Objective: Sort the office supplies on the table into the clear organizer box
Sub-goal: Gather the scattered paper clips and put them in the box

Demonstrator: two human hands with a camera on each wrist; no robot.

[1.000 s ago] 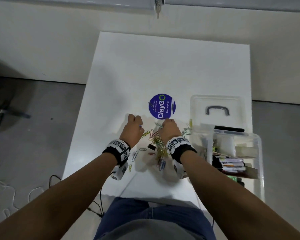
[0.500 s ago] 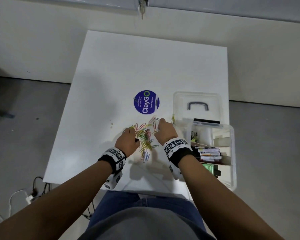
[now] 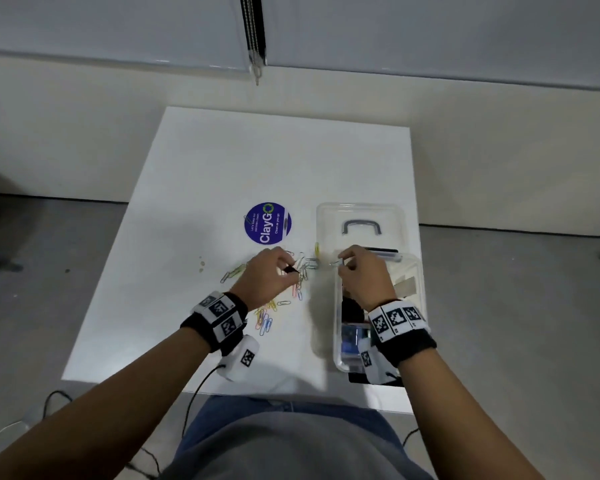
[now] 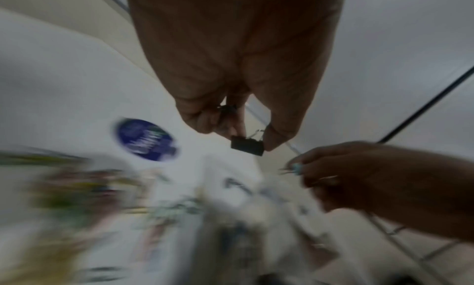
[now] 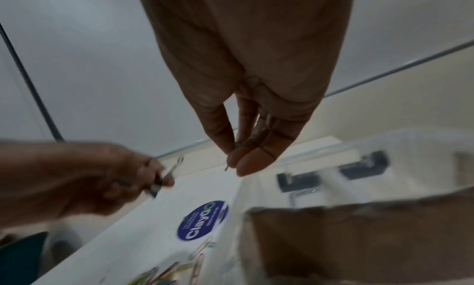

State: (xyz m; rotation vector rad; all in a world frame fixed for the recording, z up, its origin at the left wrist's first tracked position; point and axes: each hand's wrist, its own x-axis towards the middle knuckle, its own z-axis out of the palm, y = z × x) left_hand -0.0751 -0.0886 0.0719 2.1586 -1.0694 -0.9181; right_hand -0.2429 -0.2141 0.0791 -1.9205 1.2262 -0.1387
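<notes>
My left hand [image 3: 284,268] pinches a small black binder clip [image 4: 247,148] [image 3: 290,270] above the scattered coloured paper clips [image 3: 265,315] on the white table [image 3: 222,168]. My right hand [image 3: 343,266] pinches a thin paper clip [image 5: 227,167] between thumb and fingertips, held over the left rim of the clear organizer box [image 3: 338,355]. In the left wrist view the right hand [image 4: 297,168] holds its clip just right of the binder clip. The box holds markers and other supplies, partly hidden by my right wrist.
The box's clear lid [image 3: 361,223] with a grey handle lies behind the box. A round blue ClayGo sticker [image 3: 267,223] sits at the table's middle. Cables [image 3: 194,393] hang off the near edge. Grey floor surrounds the table.
Both hands have lifted off the clip pile. The left now holds the black binder clip; the right has moved right to the box's edge with a paper clip.
</notes>
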